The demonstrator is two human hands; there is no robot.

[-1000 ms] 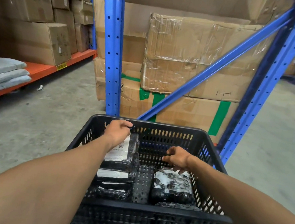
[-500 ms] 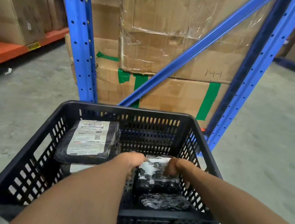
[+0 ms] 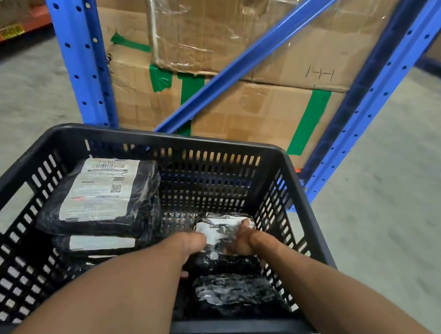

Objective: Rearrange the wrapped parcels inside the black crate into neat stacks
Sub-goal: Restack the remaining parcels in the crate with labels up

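A black slotted crate (image 3: pixel 171 143) stands on the floor in front of me. On its left side lies a stack of black wrapped parcels; the top parcel (image 3: pixel 105 193) shows a white shipping label. On the right side a smaller black parcel (image 3: pixel 219 230) with a crumpled white label lies on top of another wrapped parcel (image 3: pixel 235 293). My left hand (image 3: pixel 191 243) grips the smaller parcel's left edge and my right hand (image 3: pixel 244 238) grips its right edge. My forearms hide the crate's near middle.
A blue rack upright (image 3: pixel 71 32) and a diagonal brace (image 3: pixel 246 57) rise just behind the crate, with taped cardboard boxes (image 3: pixel 233 27) behind them. An orange shelf beam (image 3: pixel 12 30) runs at the far left. Grey concrete floor (image 3: pixel 390 219) lies on both sides.
My left hand has left the labelled parcel on the left stack and come across to the smaller right parcel, which both hands now grip. The view has tilted down and closer.
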